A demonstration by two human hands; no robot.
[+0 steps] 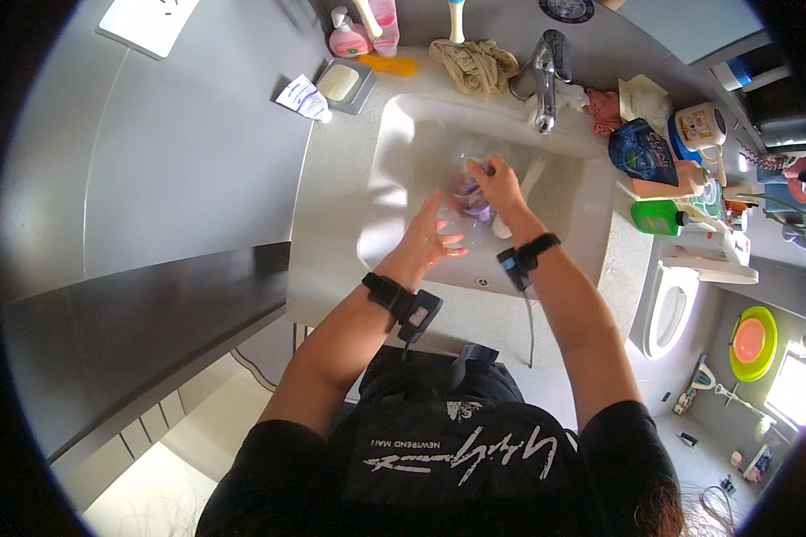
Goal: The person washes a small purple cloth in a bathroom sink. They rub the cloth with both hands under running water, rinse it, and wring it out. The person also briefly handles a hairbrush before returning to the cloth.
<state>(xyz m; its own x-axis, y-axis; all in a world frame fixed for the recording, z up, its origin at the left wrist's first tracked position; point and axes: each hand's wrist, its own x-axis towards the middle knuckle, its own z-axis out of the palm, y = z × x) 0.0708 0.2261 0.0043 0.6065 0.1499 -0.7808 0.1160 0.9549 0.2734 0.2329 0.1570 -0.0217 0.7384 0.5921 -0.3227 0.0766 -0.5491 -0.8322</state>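
Note:
Inside the white washbasin (403, 252), a wet purple cloth (475, 201) lies bunched in shallow, slightly sudsy water. My right hand (500, 184) has its fingers curled on the upper part of this cloth. To the left and nearer me, my left hand (430, 235) is held over the basin with wet fingers spread and nothing in them. A pale, long object (502, 227) shows beside and partly behind my right wrist; I cannot tell what it is. The drain overflow hole (483, 282) is in the near basin wall.
The chrome faucet (545, 87) rises at the far side, near a wrung beige cloth (477, 65). A soap dish (359, 90) and white tube (303, 99) stand far left. Right of the basin are a green bottle (658, 217) and a dark blue pouch (643, 153).

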